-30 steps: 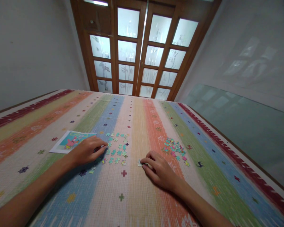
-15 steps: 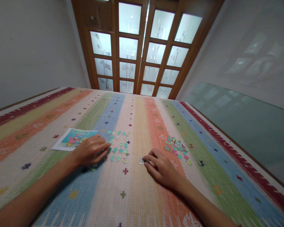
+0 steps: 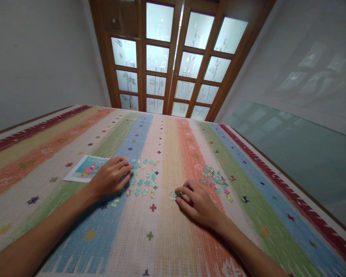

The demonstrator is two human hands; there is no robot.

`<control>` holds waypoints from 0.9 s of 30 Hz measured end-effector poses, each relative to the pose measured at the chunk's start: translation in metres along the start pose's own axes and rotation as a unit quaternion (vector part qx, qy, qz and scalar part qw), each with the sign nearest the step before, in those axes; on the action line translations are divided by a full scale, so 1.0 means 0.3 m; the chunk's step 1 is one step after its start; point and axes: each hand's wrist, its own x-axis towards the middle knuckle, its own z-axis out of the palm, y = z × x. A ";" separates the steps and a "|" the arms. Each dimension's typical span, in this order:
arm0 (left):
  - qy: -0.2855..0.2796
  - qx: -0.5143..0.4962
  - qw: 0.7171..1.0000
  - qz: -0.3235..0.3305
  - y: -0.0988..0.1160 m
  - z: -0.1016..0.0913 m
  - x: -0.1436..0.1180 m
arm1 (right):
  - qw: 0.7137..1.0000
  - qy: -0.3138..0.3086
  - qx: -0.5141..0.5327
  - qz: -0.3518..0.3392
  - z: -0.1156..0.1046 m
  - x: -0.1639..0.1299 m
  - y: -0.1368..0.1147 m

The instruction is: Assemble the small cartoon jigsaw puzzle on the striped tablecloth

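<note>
Two lots of small, mainly turquoise jigsaw pieces (image 3: 148,183): one spread at centre, one heaped centre-right. Our left hand (image 3: 112,176), loosely curled, adjoins the spread lot; our right hand (image 3: 196,202), fingers narrowly bent, meets a pale puzzle bit (image 3: 172,196), lower centre; whether either holds anything, we cannot tell. Striped cloth (image 3: 172,154) beneath; glazed wooden doors (image 3: 141,61), upper centre.

Brown wood doors (image 3: 141,61) w/ frosted panes (image 3: 159,22) stood at far end, plant motifs on several; light came thru, bright vs. the dim rm. L wall (image 3: 40,57) was plain, greyish. R wall (image 3: 279,42) matched approx., w/ pale glints (image 3: 310,55). Lt green panel (image 3: 300,132) sat low on R. Multicol. striped cloth (image 3: 173,154) covered the wide flat surface betw. walls.
</note>
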 end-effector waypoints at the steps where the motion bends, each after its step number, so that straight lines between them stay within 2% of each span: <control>1: 0.008 -0.002 1.000 -0.010 -0.003 0.003 -0.001 | 1.000 0.002 -0.001 0.003 -0.001 0.000 0.000; 6: 0.007 -0.029 0.999 -0.040 -0.006 0.024 -0.008 | 1.000 0.004 -0.012 0.018 -0.002 -0.004 0.003; 13: -0.039 -0.098 0.991 -0.082 0.009 0.066 -0.009 | 0.999 0.007 -0.035 0.027 -0.004 0.002 0.004; 23: -0.108 -0.140 0.979 -0.099 0.001 0.107 0.018 | 0.999 0.013 -0.047 0.016 0.011 -0.001 0.009; 27: -0.118 -0.143 0.978 -0.098 -0.003 0.110 0.032 | 0.999 0.012 -0.047 0.017 0.011 0.000 0.009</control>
